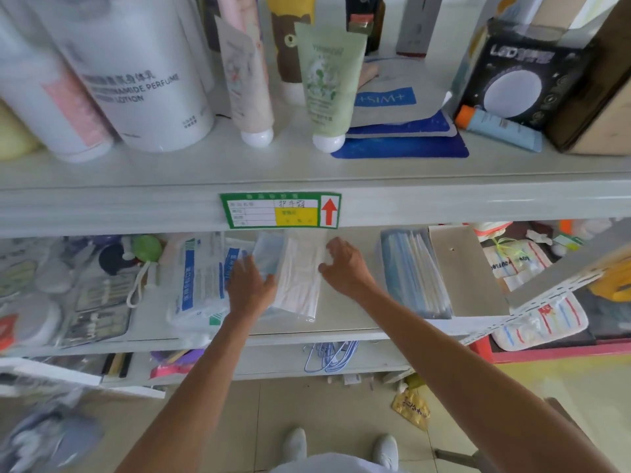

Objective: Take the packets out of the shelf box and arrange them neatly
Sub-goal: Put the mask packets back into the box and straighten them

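Note:
A stack of clear-wrapped face-mask packets (300, 278) lies on the middle shelf (348, 312), white ones on the right and a blue one on the left. My left hand (249, 285) lies flat on the stack's left side, fingers spread. My right hand (345, 264) touches its right edge with curled fingers. To the left lie white-and-blue printed packets (196, 285). To the right a box (467, 271) with a grey cardboard side holds several blue mask packets (413, 271) standing on edge.
The upper shelf carries lotion bottles (136, 73), tubes (327, 83), flat blue pouches (403, 145) and a black LED box (522, 80). A green price label (280, 210) sits on the shelf edge. Toiletry kits (99, 302) lie at the left, striped pouches (543, 319) at the right.

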`<control>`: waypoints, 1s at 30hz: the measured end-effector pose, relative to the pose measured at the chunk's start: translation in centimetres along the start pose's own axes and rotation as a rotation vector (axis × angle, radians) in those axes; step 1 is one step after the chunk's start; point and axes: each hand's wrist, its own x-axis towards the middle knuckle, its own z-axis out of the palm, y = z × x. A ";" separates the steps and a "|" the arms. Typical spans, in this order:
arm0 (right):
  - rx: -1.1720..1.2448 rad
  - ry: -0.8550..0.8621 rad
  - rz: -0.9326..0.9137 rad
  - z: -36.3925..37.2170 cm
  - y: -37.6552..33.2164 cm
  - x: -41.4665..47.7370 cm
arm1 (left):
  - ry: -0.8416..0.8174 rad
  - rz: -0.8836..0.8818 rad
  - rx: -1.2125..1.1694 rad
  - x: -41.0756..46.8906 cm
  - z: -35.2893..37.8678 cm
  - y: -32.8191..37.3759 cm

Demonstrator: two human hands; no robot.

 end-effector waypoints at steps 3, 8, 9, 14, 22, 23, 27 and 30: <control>0.145 -0.120 0.400 3.7 -0.7 0.7 | -0.127 0.050 -0.042 0.2 0.0 -0.6; 0.305 0.035 0.574 5.8 -1.1 1.6 | -0.213 0.009 -0.197 0.1 0.6 -0.3; 0.320 0.044 0.597 5.7 -1.3 1.8 | -0.217 -0.032 -0.250 0.2 0.6 -0.1; 0.333 -0.068 0.656 4.8 -1.6 2.4 | -0.296 -0.185 -0.372 0.8 0.5 0.6; 0.295 -0.106 0.619 4.5 -1.5 2.0 | -0.294 -0.094 -0.159 1.9 1.4 0.0; 0.333 -0.093 0.618 4.4 -1.3 2.0 | -0.280 -0.101 -0.254 2.2 1.4 0.0; 0.447 -0.110 0.638 4.5 -0.7 1.7 | -0.261 -0.243 -0.509 3.0 1.4 0.6; 0.434 -0.173 0.559 4.7 -0.1 1.3 | -0.313 -0.371 -0.619 3.4 1.9 0.5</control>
